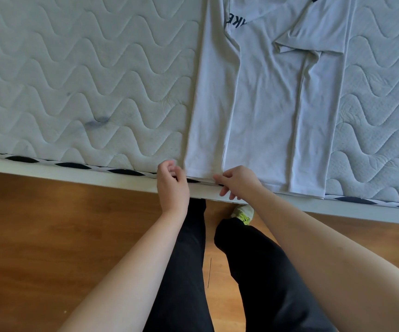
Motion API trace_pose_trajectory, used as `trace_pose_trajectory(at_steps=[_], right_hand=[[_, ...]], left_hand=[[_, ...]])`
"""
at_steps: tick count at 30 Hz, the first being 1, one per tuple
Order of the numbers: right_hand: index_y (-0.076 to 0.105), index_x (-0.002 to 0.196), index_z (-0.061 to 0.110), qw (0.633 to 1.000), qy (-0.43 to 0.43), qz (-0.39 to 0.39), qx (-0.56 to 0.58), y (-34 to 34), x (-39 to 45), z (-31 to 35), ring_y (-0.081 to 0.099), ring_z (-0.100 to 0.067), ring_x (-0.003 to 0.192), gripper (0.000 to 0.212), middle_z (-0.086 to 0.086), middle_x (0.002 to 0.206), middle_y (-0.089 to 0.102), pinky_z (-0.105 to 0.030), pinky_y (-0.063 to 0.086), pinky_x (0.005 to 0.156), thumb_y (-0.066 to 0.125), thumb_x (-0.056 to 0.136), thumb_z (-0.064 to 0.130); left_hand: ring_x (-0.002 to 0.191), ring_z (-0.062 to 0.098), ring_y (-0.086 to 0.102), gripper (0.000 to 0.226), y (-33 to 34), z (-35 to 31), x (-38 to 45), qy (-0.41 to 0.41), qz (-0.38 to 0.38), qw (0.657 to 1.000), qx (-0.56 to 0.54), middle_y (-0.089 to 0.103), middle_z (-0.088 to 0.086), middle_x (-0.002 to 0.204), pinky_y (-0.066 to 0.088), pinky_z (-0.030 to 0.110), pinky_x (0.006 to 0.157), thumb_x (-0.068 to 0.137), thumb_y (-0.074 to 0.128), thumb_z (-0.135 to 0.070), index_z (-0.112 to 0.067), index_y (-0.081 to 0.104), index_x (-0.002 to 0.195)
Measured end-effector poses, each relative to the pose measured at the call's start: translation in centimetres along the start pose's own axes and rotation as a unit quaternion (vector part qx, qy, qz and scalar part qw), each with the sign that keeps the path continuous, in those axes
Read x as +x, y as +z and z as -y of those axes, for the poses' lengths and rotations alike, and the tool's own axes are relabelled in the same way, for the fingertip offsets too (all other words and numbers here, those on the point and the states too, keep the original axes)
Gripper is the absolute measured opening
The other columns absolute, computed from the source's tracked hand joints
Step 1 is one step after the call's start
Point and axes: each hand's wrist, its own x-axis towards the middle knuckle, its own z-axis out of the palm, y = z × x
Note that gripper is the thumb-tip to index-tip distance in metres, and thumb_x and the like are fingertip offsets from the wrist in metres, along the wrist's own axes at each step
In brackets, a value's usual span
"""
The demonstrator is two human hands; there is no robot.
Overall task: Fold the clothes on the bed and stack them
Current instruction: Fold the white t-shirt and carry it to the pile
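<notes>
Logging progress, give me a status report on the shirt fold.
Right hand pinches white T-shirt hem; left hand curled beside it, holding nothing. Both sides folded in. Nothing in the way.

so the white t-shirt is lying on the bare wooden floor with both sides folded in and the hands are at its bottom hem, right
Not quite: the white t-shirt lies on the quilted mattress, not on the wooden floor, which is below the bed edge. The head view shows this. The rest holds: both sides are folded in, and the left hand and right hand are at its bottom hem.
</notes>
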Motion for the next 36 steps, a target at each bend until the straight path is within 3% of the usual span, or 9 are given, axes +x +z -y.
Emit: trace_pose_trajectory(at_steps=[6, 10, 14, 19, 23, 27, 30, 33, 36], right_hand=[[0.062, 0.091, 0.024, 0.998, 0.016, -0.03, -0.05, -0.6, 0.3, 0.4, 0.061, -0.003, 0.049, 0.039, 0.01, 0.062, 0.071, -0.024, 0.045, 0.051, 0.043, 0.096, 0.059], [0.062, 0.087, 0.025, 0.993, 0.006, -0.116, -0.014, -0.1, 0.3, 0.3, 0.061, -0.007, 0.047, 0.03, 0.006, 0.059, 0.067, -0.023, 0.047, 0.049, 0.046, 0.097, 0.049], [0.066, 0.092, 0.019, 0.995, 0.01, -0.103, 0.007, 0.3, 0.2, -0.1, 0.061, -0.006, 0.044, 0.028, 0.005, 0.059, 0.066, -0.022, 0.047, 0.048, 0.046, 0.098, 0.038], [0.064, 0.081, 0.025, 0.992, 0.009, -0.123, 0.038, 0.2, 0.4, 0.6, 0.062, -0.005, 0.043, 0.028, 0.004, 0.058, 0.068, -0.023, 0.047, 0.048, 0.051, 0.093, 0.047], [0.065, 0.079, 0.018, 0.996, 0.034, -0.073, 0.039, 0.1, 0.9, 1.3, 0.065, -0.007, 0.048, 0.026, 0.004, 0.06, 0.068, -0.026, 0.052, 0.056, 0.055, 0.094, 0.037], [0.057, 0.071, 0.017, 0.998, 0.049, -0.002, 0.042, -0.1, 1.1, 1.8, 0.059, 0.0, 0.044, 0.03, 0.007, 0.054, 0.064, -0.022, 0.041, 0.053, 0.056, 0.096, 0.034], [0.056, 0.069, 0.018, 0.997, 0.059, 0.01, 0.039, -0.5, 1.0, 1.7, 0.057, 0.0, 0.043, 0.033, 0.008, 0.049, 0.061, -0.023, 0.042, 0.055, 0.056, 0.097, 0.036], [0.061, 0.075, 0.013, 0.996, 0.083, 0.033, -0.022, -1.6, 1.0, 2.3, 0.061, -0.005, 0.049, 0.036, 0.006, 0.058, 0.065, -0.025, 0.051, 0.064, 0.054, 0.097, 0.04], [0.068, 0.079, 0.007, 0.993, 0.087, -0.043, -0.066, -3.6, 1.6, 3.5, 0.068, -0.019, 0.062, 0.048, -0.003, 0.069, 0.071, -0.031, 0.053, 0.064, 0.056, 0.092, 0.052]], left_hand=[[0.092, 0.021, 0.058, 0.04, 1.6, -1.3, 3.6, 0.012, 0.125, 0.98, 0.157, 0.059, -0.004, 0.098, 0.045, 0.031, 0.077, 0.095, 0.058, -0.042, -0.01, 0.059, 0.119], [0.084, 0.021, 0.056, 0.025, 1.1, -0.8, 4.9, -0.003, 0.144, 0.978, 0.15, 0.055, -0.008, 0.086, 0.039, 0.029, 0.073, 0.099, 0.055, -0.034, -0.013, 0.059, 0.11], [0.088, 0.02, 0.062, 0.023, 0.1, -0.2, 4.7, -0.017, 0.172, 0.98, 0.098, 0.063, -0.004, 0.094, 0.046, 0.032, 0.076, 0.097, 0.059, -0.03, -0.018, 0.051, 0.116], [0.067, 0.002, 0.055, 0.042, 0.1, -0.6, 4.7, 0.036, 0.152, 0.977, 0.145, 0.06, -0.013, 0.074, 0.038, 0.02, 0.056, 0.091, 0.067, -0.029, -0.016, 0.043, 0.123], [0.08, 0.007, 0.063, 0.034, 0.5, -0.6, 5.4, 0.002, 0.242, 0.962, 0.125, 0.065, -0.01, 0.091, 0.046, 0.02, 0.064, 0.083, 0.077, -0.033, -0.021, 0.053, 0.103], [0.095, 0.011, 0.067, 0.045, -0.3, -0.1, 6.2, -0.049, 0.294, 0.951, 0.079, 0.069, -0.004, 0.106, 0.049, 0.021, 0.074, 0.085, 0.075, -0.028, -0.021, 0.051, 0.123], [0.094, 0.015, 0.066, 0.056, -0.7, -0.1, 6.3, -0.042, 0.288, 0.95, 0.115, 0.068, -0.001, 0.106, 0.052, 0.032, 0.082, 0.084, 0.076, -0.028, -0.019, 0.044, 0.13], [0.073, 0.009, 0.058, 0.049, -0.6, -0.9, 6.0, 0.034, 0.226, 0.956, 0.184, 0.059, -0.004, 0.084, 0.045, 0.028, 0.062, 0.079, 0.079, -0.031, -0.021, 0.042, 0.109], [0.071, 0.013, 0.055, 0.045, -0.3, -2.6, 6.7, 0.081, 0.166, 0.967, 0.174, 0.055, 0.0, 0.081, 0.04, 0.026, 0.058, 0.082, 0.075, -0.033, -0.019, 0.043, 0.11]])
